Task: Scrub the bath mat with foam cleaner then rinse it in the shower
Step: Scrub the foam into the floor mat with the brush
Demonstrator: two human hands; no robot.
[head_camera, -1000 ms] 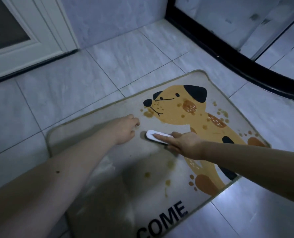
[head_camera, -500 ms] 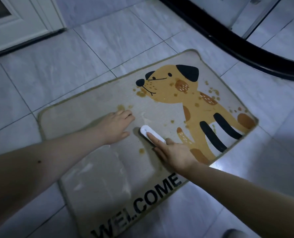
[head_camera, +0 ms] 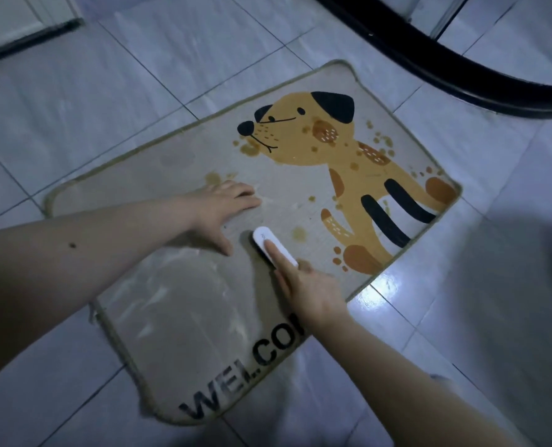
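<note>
While the bath mat [head_camera: 184, 304] lies flat on the tiled floor [head_camera: 132, 75] near the shower threshold [head_camera: 435, 66], pale foam streaks mark its near left part, so scrubbing looks partly done, with brown stains by the dog print untouched and rinsing still ahead. The left hand [head_camera: 223, 208] presses flat, fingers spread; the right hand [head_camera: 310, 288] grips a white brush [head_camera: 268, 243], forefinger along its back. Its bristles, the mat's lettering under the right arm, and any foam cleaner can are hidden or out of view.
</note>
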